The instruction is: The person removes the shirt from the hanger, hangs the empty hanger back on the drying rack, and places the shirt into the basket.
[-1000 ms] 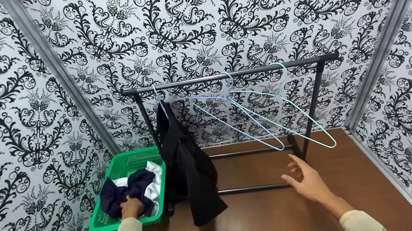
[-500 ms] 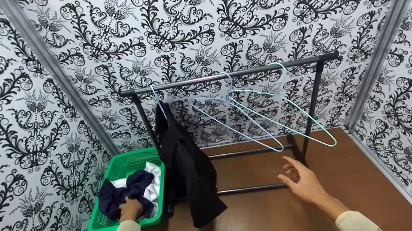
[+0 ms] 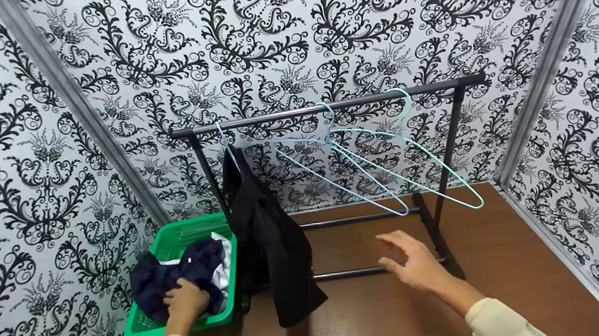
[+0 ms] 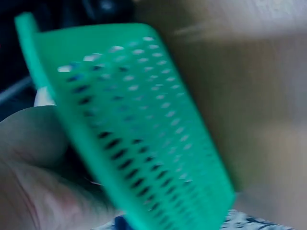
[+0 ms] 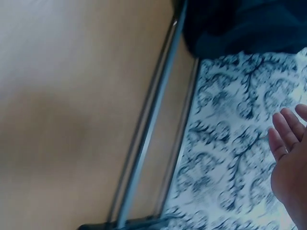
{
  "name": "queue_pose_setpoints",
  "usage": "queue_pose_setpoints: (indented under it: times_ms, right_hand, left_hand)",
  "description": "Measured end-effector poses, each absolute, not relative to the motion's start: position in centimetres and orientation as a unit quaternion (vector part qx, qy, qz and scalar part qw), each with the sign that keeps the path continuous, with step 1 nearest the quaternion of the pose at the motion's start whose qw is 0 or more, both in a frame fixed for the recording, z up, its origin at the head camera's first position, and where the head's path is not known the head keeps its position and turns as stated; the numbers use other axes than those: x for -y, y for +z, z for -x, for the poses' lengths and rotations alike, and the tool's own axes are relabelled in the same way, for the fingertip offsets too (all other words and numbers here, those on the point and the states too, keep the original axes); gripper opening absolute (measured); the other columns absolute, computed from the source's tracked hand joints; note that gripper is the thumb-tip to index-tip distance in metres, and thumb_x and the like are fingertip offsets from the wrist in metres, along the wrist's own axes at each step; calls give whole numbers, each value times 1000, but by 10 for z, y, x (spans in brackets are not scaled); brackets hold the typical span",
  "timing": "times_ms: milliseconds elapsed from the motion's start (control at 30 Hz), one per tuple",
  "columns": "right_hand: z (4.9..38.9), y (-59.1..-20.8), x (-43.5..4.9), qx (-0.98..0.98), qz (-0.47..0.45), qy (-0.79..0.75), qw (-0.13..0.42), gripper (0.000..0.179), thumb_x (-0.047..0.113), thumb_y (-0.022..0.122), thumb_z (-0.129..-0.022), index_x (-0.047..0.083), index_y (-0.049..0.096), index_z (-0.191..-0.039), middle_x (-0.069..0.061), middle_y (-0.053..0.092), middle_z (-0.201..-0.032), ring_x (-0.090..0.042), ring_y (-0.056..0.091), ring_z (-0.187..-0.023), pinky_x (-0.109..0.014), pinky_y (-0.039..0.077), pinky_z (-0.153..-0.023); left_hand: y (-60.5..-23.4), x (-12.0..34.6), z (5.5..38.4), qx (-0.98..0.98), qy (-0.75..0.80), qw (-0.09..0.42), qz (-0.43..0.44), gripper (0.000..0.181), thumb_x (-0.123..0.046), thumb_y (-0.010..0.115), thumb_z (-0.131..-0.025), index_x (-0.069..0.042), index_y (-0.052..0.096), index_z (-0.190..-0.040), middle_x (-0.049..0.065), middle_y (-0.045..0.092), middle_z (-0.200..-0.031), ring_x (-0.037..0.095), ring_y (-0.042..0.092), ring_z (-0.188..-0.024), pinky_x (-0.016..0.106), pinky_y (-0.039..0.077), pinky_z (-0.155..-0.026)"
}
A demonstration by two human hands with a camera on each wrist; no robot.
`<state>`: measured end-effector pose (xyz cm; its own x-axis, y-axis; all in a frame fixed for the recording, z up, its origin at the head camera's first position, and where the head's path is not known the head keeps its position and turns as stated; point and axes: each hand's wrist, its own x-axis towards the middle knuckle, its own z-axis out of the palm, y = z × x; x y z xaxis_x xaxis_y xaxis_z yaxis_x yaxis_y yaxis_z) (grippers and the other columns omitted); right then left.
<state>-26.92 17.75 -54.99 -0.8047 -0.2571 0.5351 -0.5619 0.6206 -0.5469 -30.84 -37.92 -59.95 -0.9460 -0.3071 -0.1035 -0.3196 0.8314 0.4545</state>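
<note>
My left hand [image 3: 186,301] is in the green plastic basket [image 3: 147,334], its fingers gripping a bunched navy garment [image 3: 200,262]. A white garment [image 3: 222,268] lies partly under the navy one. In the left wrist view, the hand shows beside the basket's perforated wall [image 4: 139,120], and the fingertips are hidden. My right hand [image 3: 411,263] hovers over the table in front of the rack, fingers apart and holding nothing. Between the hands, a black garment [image 3: 276,248] hangs on a pale hanger [image 3: 231,151] at the rack's left end.
A dark metal clothes rack [image 3: 363,100] stands on the brown wooden table [image 3: 373,315]. A blue hanger [image 3: 353,188] and a mint-green hanger [image 3: 444,166] hang from its bar, bearing nothing. Patterned walls [image 3: 280,43] enclose the table at the back and sides.
My right hand has moved left and closer to the black garment. My left hand has shifted the navy garment slightly, covering more of the white cloth. The view has drifted a little.
</note>
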Motion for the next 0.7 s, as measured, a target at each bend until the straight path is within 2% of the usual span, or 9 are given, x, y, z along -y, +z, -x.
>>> queue_pose_setpoints:
  times_ms: [67, 200, 300, 433, 533, 700]
  right_hand:
    - [269, -543, -168, 876, -252, 356, 207, 49, 30, 80, -93, 11, 70, -137, -3, 73, -122, -12, 67, -107, -38, 59, -90]
    - [273, -533, -151, 870, -274, 354, 209, 51, 34, 79, -94, 9, 68, -138, -6, 73, -126, -20, 69, -110, -43, 59, -95]
    - [279, -529, -141, 864, -277, 364, 210, 51, 29, 80, -93, 7, 68, -138, -4, 73, -125, -21, 69, -110, -42, 59, -96]
    - [286, -521, -124, 863, -268, 373, 211, 52, 29, 81, -93, 6, 68, -137, -4, 72, -120, -21, 69, -109, -42, 59, -97]
    - [287, -507, -108, 866, -263, 375, 203, 57, 36, 80, -94, 6, 67, -140, -7, 72, -123, -26, 70, -113, -46, 58, -101]
    - [289, -472, -74, 883, -236, 356, 196, 70, 56, 73, -94, 9, 64, -145, -15, 69, -141, -37, 64, -134, -56, 51, -114]
  left_hand:
    - [-598, 378, 307, -958, 248, -27, 139, 88, -19, 61, -89, 29, 18, -149, 68, 22, -140, 83, 26, -134, 82, 39, -106]
    - [-648, 392, 339, -950, 251, -176, 53, 84, -21, 70, -86, 23, 33, -148, 52, 44, -138, 70, 43, -129, 77, 44, -101]
    - [-671, 390, 356, -928, 276, -249, 22, 75, -22, 72, -85, 15, 46, -144, 42, 53, -138, 62, 52, -127, 71, 47, -102]
    - [-595, 339, 319, -907, 354, -228, 26, 60, -18, 70, -91, 14, 54, -140, 42, 54, -140, 61, 53, -132, 68, 44, -111]
    - [-541, 307, 289, -901, 380, -209, 34, 54, -14, 69, -95, 14, 56, -138, 42, 56, -141, 60, 53, -135, 67, 42, -114]
    - [-516, 287, 275, -905, 375, -193, 48, 42, -12, 64, -102, 11, 59, -137, 37, 61, -138, 54, 60, -128, 63, 47, -110]
